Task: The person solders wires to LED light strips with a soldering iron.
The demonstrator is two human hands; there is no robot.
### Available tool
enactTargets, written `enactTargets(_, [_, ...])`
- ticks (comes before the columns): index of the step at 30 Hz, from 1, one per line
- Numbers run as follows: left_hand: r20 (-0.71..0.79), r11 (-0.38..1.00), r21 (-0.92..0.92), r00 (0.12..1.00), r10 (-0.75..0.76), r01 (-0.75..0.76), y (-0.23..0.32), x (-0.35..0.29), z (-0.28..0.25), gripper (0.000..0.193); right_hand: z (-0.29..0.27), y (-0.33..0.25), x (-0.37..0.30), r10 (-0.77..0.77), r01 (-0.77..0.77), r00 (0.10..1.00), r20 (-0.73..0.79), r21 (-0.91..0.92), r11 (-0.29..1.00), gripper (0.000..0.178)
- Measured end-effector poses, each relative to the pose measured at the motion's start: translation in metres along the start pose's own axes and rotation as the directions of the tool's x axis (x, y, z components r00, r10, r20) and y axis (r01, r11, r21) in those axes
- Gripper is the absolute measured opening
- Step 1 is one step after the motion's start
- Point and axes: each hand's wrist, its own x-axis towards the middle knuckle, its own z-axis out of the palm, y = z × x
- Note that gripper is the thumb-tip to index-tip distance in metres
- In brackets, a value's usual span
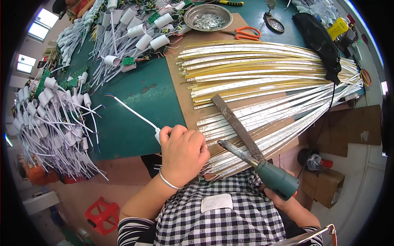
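My left hand (182, 151) is closed in a pinch at the table's front edge. From its fingers a white cable (135, 110) runs up and left, ending in bare coloured wires; its thicker white end is partly hidden by the hand. My right hand (281, 200) grips a soldering iron (276, 178) by its green handle, the fingers mostly hidden beneath. The iron's worn metal tip points left, over the bundle of long white LED strips (246, 115). A dark flat metal bar (236, 123) lies slanted across these strips, its near end beside the iron.
White cables with tube caps and green circuit boards pile up at the left (49, 110) and far left (135, 33). At the back are a metal bowl (207, 18) of silvery bits and orange-handled scissors (248, 33). A black pouch (316, 37) covers the strips' far right. A red stool (102, 215) stands below.
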Motion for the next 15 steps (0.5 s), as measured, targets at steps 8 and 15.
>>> enactTargets(8, [-0.019, 1.000, -0.008, 1.000, 0.004, -0.004, -0.001, -0.001, 0.001, 0.011, 0.004, 0.008, -0.011, 0.117, -0.117, 0.993, -0.020, -0.021, 0.993, 0.026])
enactTargets(15, [-0.017, 1.000, -0.002, 1.000, -0.004, 0.004, 0.001, -0.001, 0.001, 0.012, 0.000, -0.001, 0.002, -0.076, 0.072, 0.997, -0.019, -0.167, 0.983, 0.024])
